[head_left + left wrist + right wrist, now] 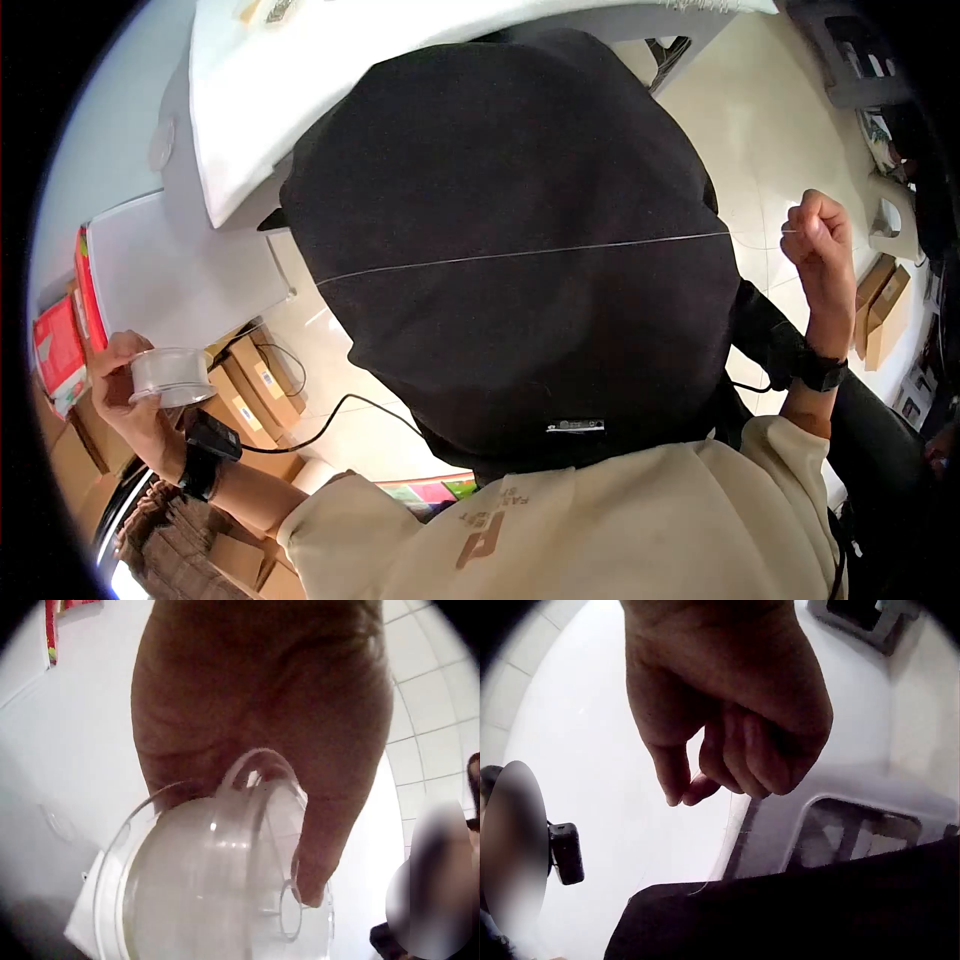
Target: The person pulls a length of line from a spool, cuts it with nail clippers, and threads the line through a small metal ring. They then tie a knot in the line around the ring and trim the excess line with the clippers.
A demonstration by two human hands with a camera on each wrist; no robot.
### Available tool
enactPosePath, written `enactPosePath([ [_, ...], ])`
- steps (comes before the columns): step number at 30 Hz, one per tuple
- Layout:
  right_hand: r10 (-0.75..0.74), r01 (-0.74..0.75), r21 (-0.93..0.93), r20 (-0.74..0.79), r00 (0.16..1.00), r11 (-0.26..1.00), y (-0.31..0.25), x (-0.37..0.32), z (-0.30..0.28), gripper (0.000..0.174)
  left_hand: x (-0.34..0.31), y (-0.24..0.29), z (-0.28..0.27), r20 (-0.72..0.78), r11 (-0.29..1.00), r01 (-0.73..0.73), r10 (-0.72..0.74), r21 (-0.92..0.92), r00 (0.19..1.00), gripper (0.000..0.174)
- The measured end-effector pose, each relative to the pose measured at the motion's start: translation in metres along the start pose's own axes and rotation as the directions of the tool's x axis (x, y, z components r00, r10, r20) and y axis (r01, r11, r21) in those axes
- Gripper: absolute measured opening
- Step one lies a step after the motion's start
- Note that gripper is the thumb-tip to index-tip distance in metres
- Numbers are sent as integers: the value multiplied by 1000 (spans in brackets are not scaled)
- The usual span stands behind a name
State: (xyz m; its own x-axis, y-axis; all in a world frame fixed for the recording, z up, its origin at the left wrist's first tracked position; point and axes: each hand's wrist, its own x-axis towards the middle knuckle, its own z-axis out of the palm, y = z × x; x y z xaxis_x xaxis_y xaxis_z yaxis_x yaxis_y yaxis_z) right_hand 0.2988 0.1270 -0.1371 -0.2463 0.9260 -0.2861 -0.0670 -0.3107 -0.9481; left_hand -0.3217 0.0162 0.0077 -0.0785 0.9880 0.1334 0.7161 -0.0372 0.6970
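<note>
At the far left of the head view my left hand [125, 400] grips a clear plastic spool [172, 376] of thin line. In the left wrist view the thumb [313, 874] lies against one side of the spool [187, 877], near its hub; the other fingertips are hidden behind it. Far to the right, my right hand [824, 240] pinches the thin pale line [520, 254] between thumb and forefinger. Its other fingers curl into the palm. Between the two hands the line stretches across a broad black cloth [520, 150] in front of my body.
A white-covered table [270, 80] stands ahead. Cardboard boxes [265, 375] sit on the floor at the left, with more boxes [883, 310] at the right. A black cable [345, 405] runs from the left wrist toward my body. Tiled floor [740, 130] shows beyond the cloth.
</note>
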Motion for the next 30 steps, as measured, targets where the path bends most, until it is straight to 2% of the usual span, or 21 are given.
enactPosePath([
  [2, 8, -10, -81, -29, 1000, 997, 6, 5, -16, 29, 5, 6, 0, -10, 999, -22, 22, 41, 1000, 44],
  [4, -9, -31, -185, -209, 978, 982, 13, 9, -27, 29, 9, 8, -5, 38, 998, -45, 44, 48, 998, 43],
  [5, -57, 37, -73, -289, 956, 997, 6, 7, -15, 31, 7, 8, -7, 38, 998, -45, 44, 32, 998, 40],
  [6, -89, 109, 56, -279, 956, 992, 1, 6, -10, 33, 11, 10, -1, 55, 998, -49, 47, 34, 997, 39],
  [8, -77, 152, 244, -292, 953, 958, -11, 3, 10, 33, 12, 20, 23, 83, 998, -49, 47, 32, 995, 37],
  [9, -126, 195, 234, -280, 952, 953, -7, 1, 15, 33, 7, 26, 40, 32, 989, -20, 15, 150, 999, 37],
  [10, -181, 243, 220, -267, 947, 945, -1, -3, 19, 32, 4, 25, 50, 60, 1000, -9, 8, 12, 998, 37],
  [11, -208, 257, 160, -269, 940, 953, 5, -3, 20, 32, 2, 25, 60, 94, 999, -36, 40, -38, 995, 36],
  [14, -48, 151, 293, -331, 942, 944, 9, -6, 28, 33, 0, 37, 86, 80, 991, -63, 73, -117, 994, 34],
  [16, -16, 147, 355, -347, 938, 923, 18, -12, 24, 32, -1, 43, 92, 67, 975, -43, 59, -219, 996, 36],
  [17, -28, 143, 312, -347, 937, 939, 25, -13, 21, 33, -1, 44, 91, 83, 963, -57, 82, -262, 993, 36],
  [20, 17, 11, 73, -373, 928, 997, 37, -10, 8, 33, -5, 52, 84, 70, 958, -107, 130, -266, 989, 36],
  [23, 42, -76, -67, -411, 911, 995, 38, -11, -2, 31, -7, 65, 85, 15, 971, -122, 128, -208, 992, 35],
  [24, -53, -50, -214, -452, 890, 976, 36, -12, 0, 29, -8, 66, 86, -11, 972, -128, 129, -195, 992, 34],
  [26, -262, -12, -498, -477, 839, 867, 24, -4, 15, 27, -12, 65, 85, 16, 981, -152, 155, -117, 988, 36],
  [27, -309, -104, -726, -412, 857, 680, 12, -5, 20, 26, -13, 66, 88, 14, 975, -174, 178, -140, 984, 36],
  [28, -380, -265, -906, -384, 841, 329, -1, -2, 40, 27, -13, 68, 90, 9, 966, -196, 201, -166, 980, 36],
  [30, -614, -205, -977, -195, 765, 55, -19, 1, 60, 35, -8, 72, 93, 18, 951, -257, 264, -169, 964, 35],
])
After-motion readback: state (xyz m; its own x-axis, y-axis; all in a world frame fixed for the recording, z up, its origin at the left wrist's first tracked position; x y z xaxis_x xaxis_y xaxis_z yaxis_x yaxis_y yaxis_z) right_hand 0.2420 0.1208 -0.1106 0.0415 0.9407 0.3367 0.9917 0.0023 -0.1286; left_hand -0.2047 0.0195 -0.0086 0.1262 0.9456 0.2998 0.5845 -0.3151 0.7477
